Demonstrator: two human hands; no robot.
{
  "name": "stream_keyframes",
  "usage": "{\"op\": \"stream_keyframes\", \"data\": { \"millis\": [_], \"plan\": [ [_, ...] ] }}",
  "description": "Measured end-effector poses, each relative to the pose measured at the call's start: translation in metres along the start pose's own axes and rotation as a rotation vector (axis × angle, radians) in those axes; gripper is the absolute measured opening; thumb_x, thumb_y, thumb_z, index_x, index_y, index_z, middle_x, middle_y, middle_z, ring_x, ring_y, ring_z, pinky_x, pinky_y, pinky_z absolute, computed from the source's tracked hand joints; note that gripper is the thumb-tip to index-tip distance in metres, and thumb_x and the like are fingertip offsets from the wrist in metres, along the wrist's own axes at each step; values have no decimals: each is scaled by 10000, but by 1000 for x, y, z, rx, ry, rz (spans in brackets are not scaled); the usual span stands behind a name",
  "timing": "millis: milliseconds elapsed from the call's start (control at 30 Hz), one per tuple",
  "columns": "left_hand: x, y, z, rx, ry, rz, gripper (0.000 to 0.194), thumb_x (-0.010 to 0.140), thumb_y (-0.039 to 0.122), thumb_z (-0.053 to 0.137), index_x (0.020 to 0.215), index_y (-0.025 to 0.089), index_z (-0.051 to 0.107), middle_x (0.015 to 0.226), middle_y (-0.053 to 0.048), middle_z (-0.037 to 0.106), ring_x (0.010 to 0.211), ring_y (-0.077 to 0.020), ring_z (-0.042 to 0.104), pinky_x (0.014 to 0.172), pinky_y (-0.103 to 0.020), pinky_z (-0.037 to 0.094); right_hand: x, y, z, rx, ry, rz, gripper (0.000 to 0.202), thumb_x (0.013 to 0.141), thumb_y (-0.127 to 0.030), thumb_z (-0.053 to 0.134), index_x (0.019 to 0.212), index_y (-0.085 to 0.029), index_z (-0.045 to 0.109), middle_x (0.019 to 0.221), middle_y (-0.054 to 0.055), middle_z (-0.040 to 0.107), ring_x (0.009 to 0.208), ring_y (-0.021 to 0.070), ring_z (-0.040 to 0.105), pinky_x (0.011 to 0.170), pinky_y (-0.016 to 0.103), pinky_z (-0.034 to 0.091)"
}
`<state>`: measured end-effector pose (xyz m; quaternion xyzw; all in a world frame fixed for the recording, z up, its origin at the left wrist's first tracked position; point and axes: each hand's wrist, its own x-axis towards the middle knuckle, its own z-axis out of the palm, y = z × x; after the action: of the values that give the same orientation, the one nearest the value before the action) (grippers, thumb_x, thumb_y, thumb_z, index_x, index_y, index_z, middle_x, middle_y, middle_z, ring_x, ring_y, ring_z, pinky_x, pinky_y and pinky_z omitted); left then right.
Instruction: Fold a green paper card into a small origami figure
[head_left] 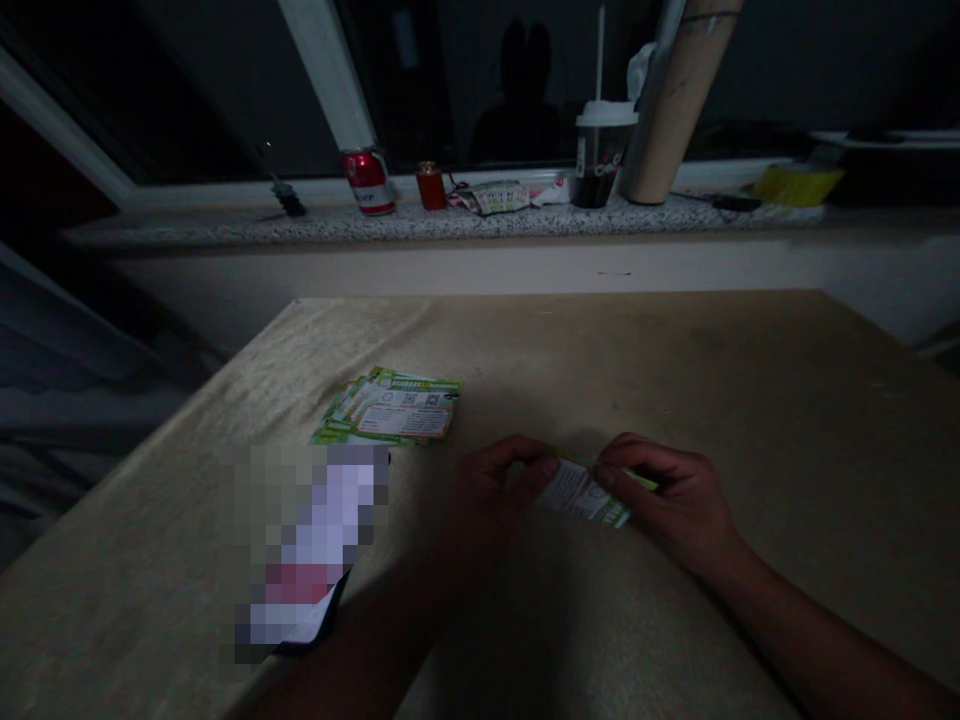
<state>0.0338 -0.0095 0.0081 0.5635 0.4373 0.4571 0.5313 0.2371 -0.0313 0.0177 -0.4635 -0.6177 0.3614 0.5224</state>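
Note:
A green and white printed leaflet [574, 490] is held between my two hands, above the middle of the table. My left hand [502, 480] pinches its left upper edge with thumb and fingers. At its right upper edge, my right hand [667, 490] grips with thumb and fingertips. To the left lies a loosely fanned stack of similar green leaflets [405, 410]. Nearer to me, beside my left forearm, a phone [322, 550] with a lit, pixelated screen rests on the table.
The beige table [562, 350] reaches to the wall. On the windowsill [300, 232] stand a red can [367, 182], an orange-red bottle [430, 187], crumpled wrappers [499, 198], a lidded cup with a straw [596, 150], a cardboard tube [682, 105] and a yellow object [799, 186].

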Motion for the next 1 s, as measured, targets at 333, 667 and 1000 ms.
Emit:
{"op": "stream_keyframes", "data": {
  "millis": [333, 667, 1000],
  "plan": [
    [0, 2, 1, -4, 40, -18, 166, 805, 364, 757, 843, 203, 768, 803, -30, 746, 760, -195, 671, 700, -297, 522, 0, 1, 0, -17, -15, 13, 109, 838, -282, 755, 751, -215, 755, 713, 15, 708, 642, 158, 673, 584, 257, 533],
    [0, 4, 3, -39, 32, -37, 148, 805, 347, 748, 820, 201, 766, 784, -24, 742, 727, -182, 662, 675, -287, 512, -1, 5, -1, -3, -11, 22, 103, 838, -269, 756, 749, -216, 750, 712, 11, 706, 639, 153, 670, 585, 256, 537],
    [0, 0, 2, -13, 68, -12, 137, 793, 337, 759, 808, 201, 763, 753, -13, 728, 697, -166, 648, 659, -280, 516, -1, 1, 1, 9, -24, 34, 112, 841, -269, 747, 744, -213, 754, 701, 6, 695, 629, 142, 662, 573, 239, 525]
  ]
}}
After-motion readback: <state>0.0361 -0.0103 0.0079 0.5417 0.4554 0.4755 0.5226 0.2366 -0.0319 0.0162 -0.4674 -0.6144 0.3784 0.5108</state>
